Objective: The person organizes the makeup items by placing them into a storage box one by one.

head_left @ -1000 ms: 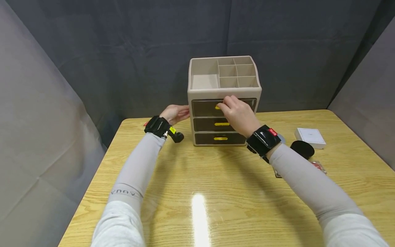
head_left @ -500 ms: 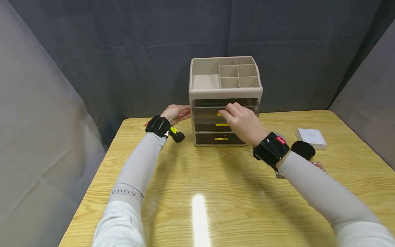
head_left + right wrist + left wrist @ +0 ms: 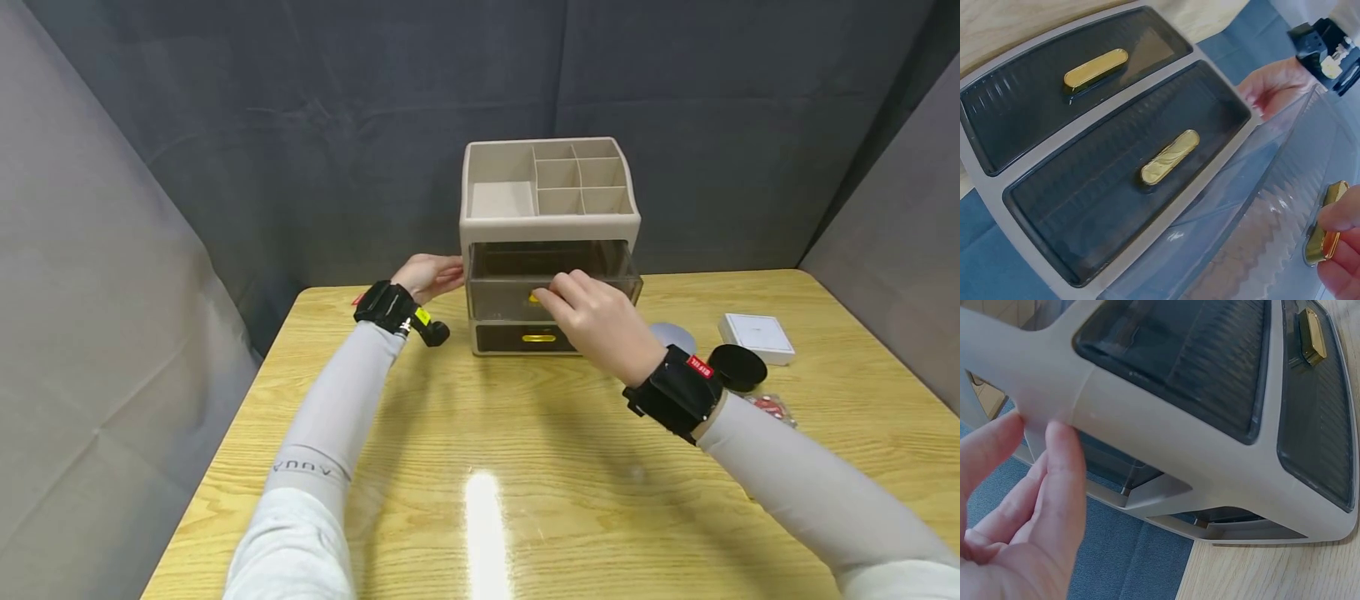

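- I see a glossy light-wood table [image 3: 525,467].
- A beige drawer organiser [image 3: 551,221] stands at its far edge.
- To the right lie a white box [image 3: 753,335], a black round lid [image 3: 738,367] and a small red packet [image 3: 772,408].

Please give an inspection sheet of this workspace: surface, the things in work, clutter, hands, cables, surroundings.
Surface: wooden table, glossy, with a light glare.
Things in work: beige drawer organizer near the far edge; top drawer pulled out, the two lower drawers closed.
Clutter: white box, black round lid, grey disc and a small red packet, all right of the organizer.
Hands: right hand pinches the top drawer's gold handle; left hand rests against the organizer's left side, fingers straight.
Cables: nothing seen.
Surroundings: dark grey cloth backdrop behind and at both sides.
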